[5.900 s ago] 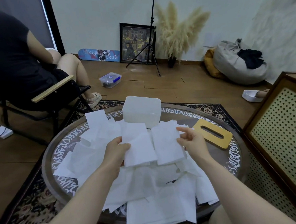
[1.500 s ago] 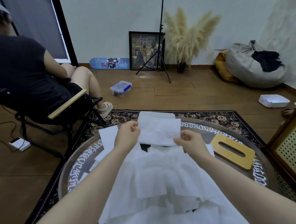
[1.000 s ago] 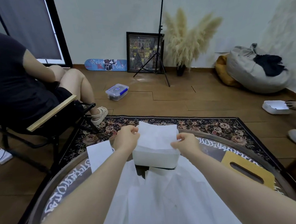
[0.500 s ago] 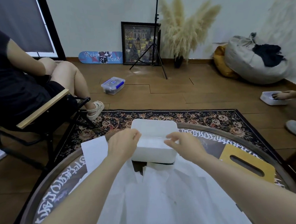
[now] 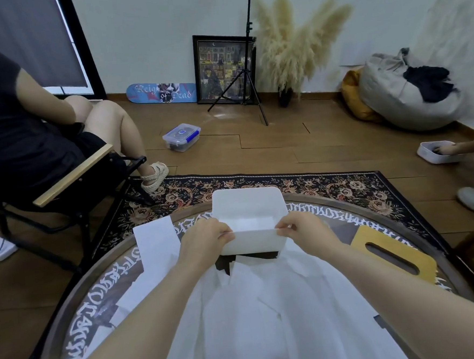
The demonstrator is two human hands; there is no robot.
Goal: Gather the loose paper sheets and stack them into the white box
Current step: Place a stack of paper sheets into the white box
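The white box point(image 5: 252, 241) stands open at the far side of the round table, with white sheets point(image 5: 247, 223) lying inside it. My left hand point(image 5: 206, 240) pinches the near rim at its left corner. At the right corner of the same rim my right hand point(image 5: 304, 230) does the same. A wide pile of loose paper sheets point(image 5: 267, 311) covers the table between my forearms and the box. One single sheet point(image 5: 156, 246) lies apart to the left of my left hand.
A yellow wooden lid with a slot point(image 5: 392, 255) lies right of the box. The table's dark rim point(image 5: 96, 269) curves round the left. A person sits in a folding chair point(image 5: 70, 177) at left. Another person's hand reaches into a white box on the floor point(image 5: 436, 152) at far right.
Both hands carried a bundle of sheets forward, lowered it into the white box and pushed it down. They now hold the box's near rim.
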